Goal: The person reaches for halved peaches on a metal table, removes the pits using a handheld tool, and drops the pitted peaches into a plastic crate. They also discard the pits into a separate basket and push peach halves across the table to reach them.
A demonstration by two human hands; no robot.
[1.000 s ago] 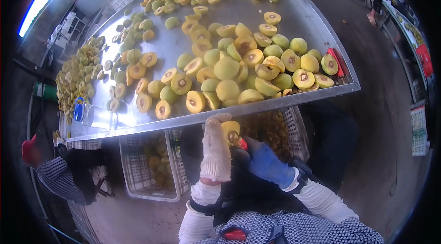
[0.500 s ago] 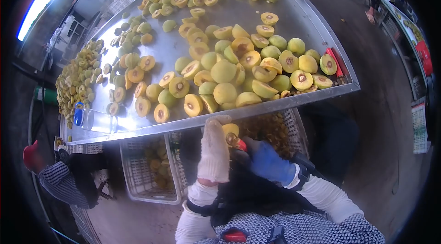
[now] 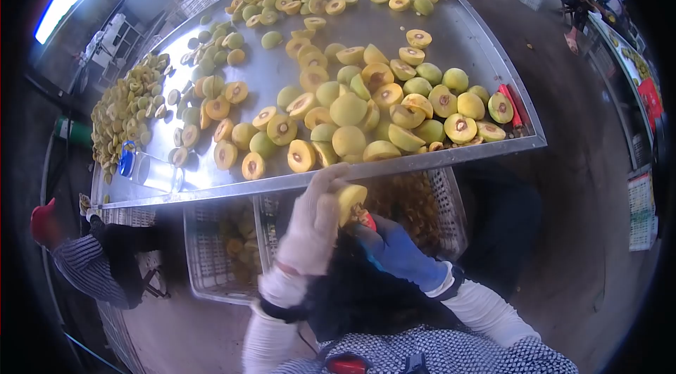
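Note:
My left hand, in a whitish knit glove, is closed beside a yellow stone-fruit half and grips it just below the table's front edge. In a blue glove, my right hand is closed round a small tool with a red end. The tool meets the lower side of the fruit half; its working tip is hidden. Directly ahead, several green-yellow fruit halves lie heaped on the metal table, many with the brown pit or its hollow facing up.
Below the table edge stand a crate of brownish scraps and a white crate with fruit pieces. A red-handled item lies in the table's right corner. A blue-capped clear bottle lies at left. A person in a red cap sits at left.
My left hand has shifted slightly left and tilted, its fingers higher. The fruit half has turned and shows more of its yellow side. The right hand stays close with the red tool.

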